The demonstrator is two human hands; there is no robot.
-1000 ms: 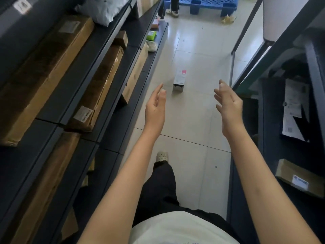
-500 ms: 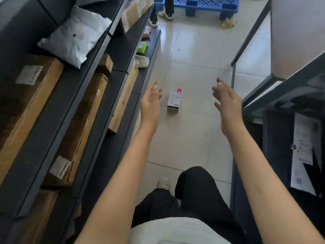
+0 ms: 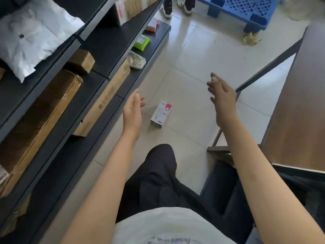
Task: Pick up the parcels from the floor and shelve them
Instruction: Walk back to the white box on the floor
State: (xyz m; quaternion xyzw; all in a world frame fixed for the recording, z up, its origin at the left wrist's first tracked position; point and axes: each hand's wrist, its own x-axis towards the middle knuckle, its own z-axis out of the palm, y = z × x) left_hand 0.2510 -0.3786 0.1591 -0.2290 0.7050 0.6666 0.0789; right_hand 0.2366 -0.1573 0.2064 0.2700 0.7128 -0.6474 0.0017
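Note:
A small white parcel box (image 3: 161, 113) with a pink-red corner lies on the pale floor tiles in the aisle. My left hand (image 3: 132, 110) hovers just left of it, palm turned inward, fingers apart and empty. My right hand (image 3: 222, 101) is raised to the right of the box, farther from it, fingers spread and holding nothing. Both arms stretch forward over my dark trouser leg. The dark shelving (image 3: 58, 138) runs along the left.
The left shelves hold long cardboard boxes (image 3: 38, 120), a small brown box (image 3: 81, 60), a white poly bag (image 3: 31, 37) and a green packet (image 3: 141, 43). A metal-framed rack (image 3: 263, 67) stands right. A blue pallet (image 3: 246, 9) and another person's shoes (image 3: 166, 11) are at the far end.
I have stepped forward along the aisle, so the white box is nearer and lies between my hands. Both hands stayed open and reached lower toward it.

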